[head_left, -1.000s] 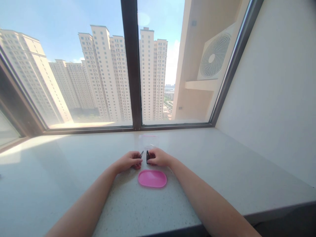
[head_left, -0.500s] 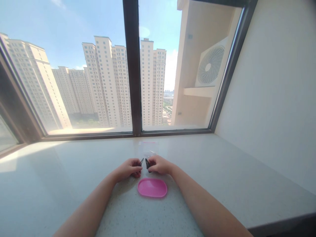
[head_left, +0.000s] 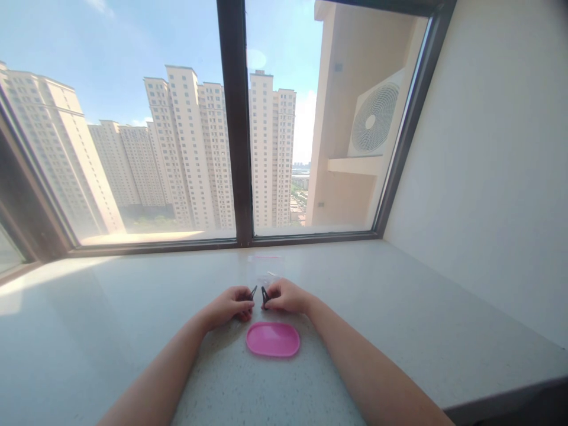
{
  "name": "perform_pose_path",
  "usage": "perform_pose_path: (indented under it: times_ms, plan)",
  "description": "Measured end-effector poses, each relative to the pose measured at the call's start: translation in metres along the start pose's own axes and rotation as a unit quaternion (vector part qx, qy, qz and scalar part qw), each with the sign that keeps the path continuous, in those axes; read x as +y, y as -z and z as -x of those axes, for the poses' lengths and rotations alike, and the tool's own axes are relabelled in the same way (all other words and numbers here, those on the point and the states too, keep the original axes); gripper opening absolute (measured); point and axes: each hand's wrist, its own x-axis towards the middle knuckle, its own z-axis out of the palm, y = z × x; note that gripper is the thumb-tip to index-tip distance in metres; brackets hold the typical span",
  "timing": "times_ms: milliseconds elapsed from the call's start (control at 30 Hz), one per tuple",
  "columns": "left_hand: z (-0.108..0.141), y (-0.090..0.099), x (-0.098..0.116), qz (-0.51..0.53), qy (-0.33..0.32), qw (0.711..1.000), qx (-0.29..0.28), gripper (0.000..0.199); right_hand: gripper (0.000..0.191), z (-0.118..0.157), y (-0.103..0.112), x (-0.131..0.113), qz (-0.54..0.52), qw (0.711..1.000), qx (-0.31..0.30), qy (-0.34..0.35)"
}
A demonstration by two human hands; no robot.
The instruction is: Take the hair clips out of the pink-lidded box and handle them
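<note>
My left hand (head_left: 235, 303) pinches a small black hair clip (head_left: 253, 292) that points up and to the right. Across a narrow gap, my right hand (head_left: 284, 296) grips a second black hair clip (head_left: 265, 294), partly hidden by the fingers. Both clips look like snap clips; they are close but apart. Just nearer than the hands lies a pink oval tray (head_left: 273, 340) with a raised rim and nothing on it. Behind the hands is a clear plastic bag (head_left: 268, 269) with a pink strip along its far edge; small contents in it are too faint to name.
The pale speckled sill (head_left: 133, 331) carries everything. Beyond it stands a window with a dark frame (head_left: 239, 148). A white wall (head_left: 479, 177) rises on the right, and the sill's dark front edge (head_left: 510, 397) shows at lower right.
The view has shifted very slightly. The black clip in my right hand has turned a little and shows narrower; both hands keep nearly the same place.
</note>
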Motion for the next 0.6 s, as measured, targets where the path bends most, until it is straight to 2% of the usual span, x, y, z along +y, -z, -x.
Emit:
perform_pose_path:
  times_ms: [200,333,600]
  plan:
    - [-0.001,0.0,0.001,-0.007,0.0,1.0,0.002,0.03,0.029,-0.004,-0.002,0.007,-0.073,0.997,0.01,-0.024]
    - [0.001,0.0,0.002,-0.009,0.002,1.0,0.002,0.03,0.023,-0.007,-0.003,0.01,-0.087,0.996,0.008,-0.027]
    - [0.001,-0.001,0.002,-0.014,0.001,1.0,0.002,0.03,0.024,-0.006,-0.003,0.01,-0.078,0.997,0.008,-0.015]
